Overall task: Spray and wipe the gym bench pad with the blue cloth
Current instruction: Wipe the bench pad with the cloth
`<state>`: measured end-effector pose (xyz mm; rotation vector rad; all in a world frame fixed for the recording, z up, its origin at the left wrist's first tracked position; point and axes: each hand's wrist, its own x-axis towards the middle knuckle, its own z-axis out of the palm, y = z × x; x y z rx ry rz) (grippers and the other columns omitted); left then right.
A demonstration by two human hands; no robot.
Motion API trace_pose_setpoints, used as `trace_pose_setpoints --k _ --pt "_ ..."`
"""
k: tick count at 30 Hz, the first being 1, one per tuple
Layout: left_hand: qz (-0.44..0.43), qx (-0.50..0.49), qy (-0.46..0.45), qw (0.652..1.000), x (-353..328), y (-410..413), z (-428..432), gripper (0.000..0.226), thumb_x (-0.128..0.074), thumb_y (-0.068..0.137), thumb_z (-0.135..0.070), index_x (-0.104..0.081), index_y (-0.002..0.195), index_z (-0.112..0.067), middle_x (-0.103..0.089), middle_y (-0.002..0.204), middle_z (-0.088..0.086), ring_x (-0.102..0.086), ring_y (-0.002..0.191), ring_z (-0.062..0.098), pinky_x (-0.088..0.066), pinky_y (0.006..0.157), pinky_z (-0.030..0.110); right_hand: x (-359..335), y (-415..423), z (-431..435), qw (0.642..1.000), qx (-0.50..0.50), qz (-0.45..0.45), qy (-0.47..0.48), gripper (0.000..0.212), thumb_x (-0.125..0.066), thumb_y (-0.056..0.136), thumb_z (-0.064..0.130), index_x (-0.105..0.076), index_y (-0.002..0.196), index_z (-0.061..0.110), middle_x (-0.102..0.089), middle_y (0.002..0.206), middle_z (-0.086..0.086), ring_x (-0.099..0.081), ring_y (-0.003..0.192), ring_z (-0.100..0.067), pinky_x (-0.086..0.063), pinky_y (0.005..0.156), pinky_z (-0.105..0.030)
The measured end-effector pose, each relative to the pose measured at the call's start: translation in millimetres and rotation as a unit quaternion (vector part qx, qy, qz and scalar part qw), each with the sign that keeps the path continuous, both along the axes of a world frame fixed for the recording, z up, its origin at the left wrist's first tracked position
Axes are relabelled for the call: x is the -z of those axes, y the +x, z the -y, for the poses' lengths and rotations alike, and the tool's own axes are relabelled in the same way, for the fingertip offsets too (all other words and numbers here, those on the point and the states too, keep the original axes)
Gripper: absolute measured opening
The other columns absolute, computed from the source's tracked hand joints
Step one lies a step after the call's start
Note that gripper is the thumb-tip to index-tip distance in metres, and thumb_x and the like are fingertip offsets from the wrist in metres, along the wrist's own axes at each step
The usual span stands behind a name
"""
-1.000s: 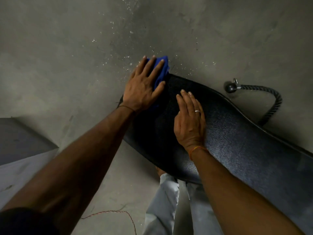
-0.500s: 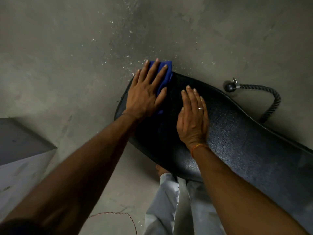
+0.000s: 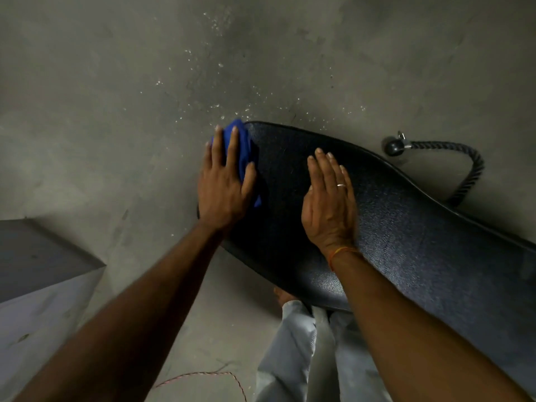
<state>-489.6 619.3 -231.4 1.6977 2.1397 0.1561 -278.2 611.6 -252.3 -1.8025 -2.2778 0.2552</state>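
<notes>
The black textured gym bench pad (image 3: 406,233) runs from the centre to the right edge of the view. My left hand (image 3: 223,184) presses the folded blue cloth (image 3: 242,146) flat onto the pad's far left end, and most of the cloth is hidden under my palm. My right hand (image 3: 329,201) lies flat on the pad beside it, fingers together, holding nothing. No spray bottle is in view.
Grey concrete floor (image 3: 116,111) surrounds the bench, speckled with droplets beyond the pad's end. A black rope handle with a ball end (image 3: 394,146) lies on the floor at the right. A grey block (image 3: 37,262) stands at the left. A thin red cord (image 3: 203,375) lies near my legs.
My left hand has slid the cloth leftward along the pad's end, toward its left edge. My right hand has stayed resting in about the same place on the pad.
</notes>
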Motion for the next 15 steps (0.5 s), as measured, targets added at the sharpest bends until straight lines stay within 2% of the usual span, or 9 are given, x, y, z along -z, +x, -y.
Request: trace_pose_setpoints --k 3,5,10,15 --pt "-0.002 0.028 0.006 1.000 1.5 0.4 -48.0 0.071 -0.023 0.102 -0.057 -0.009 0.164 -0.024 -0.009 0.171 0.010 -0.016 0.156 0.031 -0.018 0.128 0.045 -0.1 0.7 0.2 1.000 -0.001 0.002 0.013 0.058 -0.033 0.101 0.020 -0.042 0.157 0.008 -0.037 0.168 -0.011 -0.035 0.156 -0.030 -0.027 0.128 -0.046" --pt "-0.008 0.039 0.022 0.999 2.3 3.1 -42.5 0.069 -0.024 0.104 -0.054 -0.013 0.163 -0.022 -0.011 0.171 0.010 -0.017 0.156 0.029 -0.016 0.129 0.042 0.7 1.3 -0.1 1.000 -0.001 0.000 0.018 0.058 -0.033 0.101 0.020 -0.042 0.157 0.008 -0.037 0.168 -0.011 -0.035 0.155 -0.030 -0.028 0.128 -0.046" --pt "-0.024 -0.010 0.054 0.998 0.3 4.1 38.8 0.065 -0.031 0.105 -0.047 -0.017 0.163 -0.020 -0.009 0.171 0.010 -0.017 0.156 0.031 -0.020 0.127 0.048 3.0 1.7 -0.3 0.999 -0.008 -0.024 0.020 0.058 -0.032 0.101 0.020 -0.043 0.157 0.006 -0.038 0.167 -0.013 -0.037 0.155 -0.032 -0.030 0.127 -0.049" --pt "-0.008 -0.012 0.050 0.999 2.7 11.0 108.9 0.066 -0.031 0.104 -0.044 -0.016 0.163 -0.017 -0.002 0.171 0.010 -0.003 0.158 0.036 -0.011 0.128 0.054 6.1 2.5 0.2 0.998 0.002 -0.054 0.025 0.058 -0.032 0.100 0.019 -0.046 0.154 0.005 -0.042 0.165 -0.014 -0.040 0.153 -0.033 -0.033 0.126 -0.049"
